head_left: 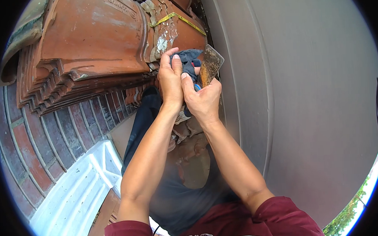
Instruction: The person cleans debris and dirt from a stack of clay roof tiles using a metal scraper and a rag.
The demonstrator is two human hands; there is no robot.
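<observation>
Close together in front of me are my two hands, their wrists nearly touching. My left hand [171, 79] has its fingers bent against a dark grey cloth [188, 59]. In my right hand [204, 96] is a scraper [211, 64] with a wide, rusty, stained blade that points up and to the right. A bit of its blue handle shows by my right thumb. The cloth lies between the two hands and also touches the right fingers. Part of the fingers of both hands is hidden behind the cloth and blade.
Stacked orange roof tiles [94, 38] stand at the upper left, and more tiles with a yellow strap [175, 14] lie ahead. A brick wall [35, 140] and a pale corrugated sheet [79, 196] are at the left. A smooth grey wall [313, 93] rises close on the right.
</observation>
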